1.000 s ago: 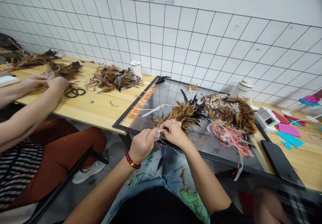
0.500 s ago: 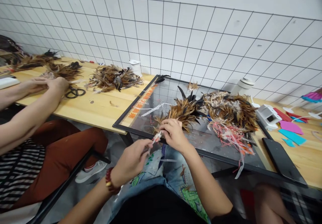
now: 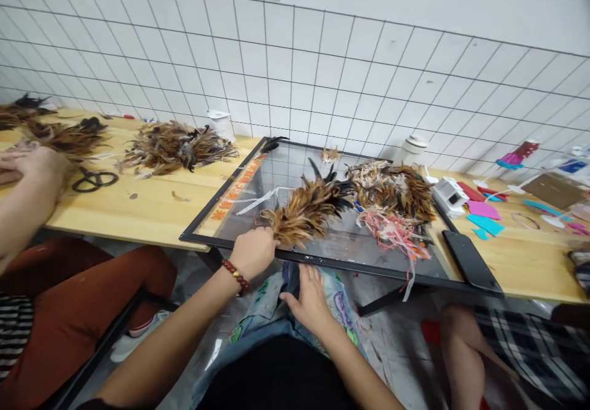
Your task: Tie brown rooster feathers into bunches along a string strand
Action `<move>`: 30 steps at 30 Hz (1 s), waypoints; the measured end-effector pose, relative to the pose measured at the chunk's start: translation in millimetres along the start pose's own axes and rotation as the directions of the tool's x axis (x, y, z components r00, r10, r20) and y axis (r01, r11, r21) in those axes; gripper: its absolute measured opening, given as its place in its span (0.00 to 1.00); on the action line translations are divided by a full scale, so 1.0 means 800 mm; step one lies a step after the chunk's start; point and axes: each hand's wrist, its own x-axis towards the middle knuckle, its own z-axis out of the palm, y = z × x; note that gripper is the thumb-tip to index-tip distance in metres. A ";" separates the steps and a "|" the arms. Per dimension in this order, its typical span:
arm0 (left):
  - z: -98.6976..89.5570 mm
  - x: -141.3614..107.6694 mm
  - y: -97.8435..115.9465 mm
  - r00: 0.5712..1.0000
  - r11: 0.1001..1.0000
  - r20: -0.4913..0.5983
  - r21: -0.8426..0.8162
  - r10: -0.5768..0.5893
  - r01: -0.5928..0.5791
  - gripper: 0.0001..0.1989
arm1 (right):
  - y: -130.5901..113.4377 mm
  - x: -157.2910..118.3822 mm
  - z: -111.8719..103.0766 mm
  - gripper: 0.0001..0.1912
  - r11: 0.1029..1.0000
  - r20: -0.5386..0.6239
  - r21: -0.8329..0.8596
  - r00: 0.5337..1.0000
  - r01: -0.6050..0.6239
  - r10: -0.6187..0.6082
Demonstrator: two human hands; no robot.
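Observation:
My left hand [image 3: 254,250] is closed round the near end of a bunch of brown and black feathers [image 3: 302,210], at the front edge of the glass-topped frame [image 3: 295,253]. The bunch lies slanted over the glass, its black tips pointing away to the right. My right hand [image 3: 312,293] rests on the jeans in my lap, below the frame's edge, fingers stretched out and holding nothing. White strips [image 3: 258,201] lie on the glass left of the bunch. To its right are a larger feather pile [image 3: 391,192] and a tangle of pink and white strings [image 3: 394,235].
A black phone [image 3: 470,262] lies on the frame's right edge, near a white device [image 3: 449,196] and coloured cut pieces [image 3: 483,222]. To the left are black-handled scissors [image 3: 94,179], more feathers [image 3: 179,145] and a co-worker's hand [image 3: 37,167]. Another person's legs [image 3: 465,348] show at right.
My right hand has left the feathers and dropped to my lap. My left hand has moved up to the frame's edge, gripping the bunch's near end. The view has swung right.

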 end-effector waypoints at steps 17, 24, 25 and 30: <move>0.013 0.044 0.008 0.878 0.416 -0.245 -0.908 -0.411 -0.058 0.13 | -0.055 0.027 -0.092 0.09 0.924 -0.164 0.223 0.946 0.311 -0.279; 0.013 0.062 0.016 0.927 0.493 -0.235 -0.868 -0.291 -0.065 0.14 | -0.078 0.139 -0.130 0.09 0.946 -0.406 0.141 0.888 0.292 -0.214; 0.015 0.063 0.019 0.933 0.509 -0.237 -0.858 -0.270 -0.071 0.14 | -0.081 0.159 -0.132 0.12 0.954 -0.420 0.155 0.891 0.257 -0.172; 0.031 0.072 0.033 0.892 0.469 -0.304 -0.875 -0.335 -0.122 0.20 | -0.089 0.241 -0.119 0.23 0.934 -0.366 0.344 0.930 0.094 0.041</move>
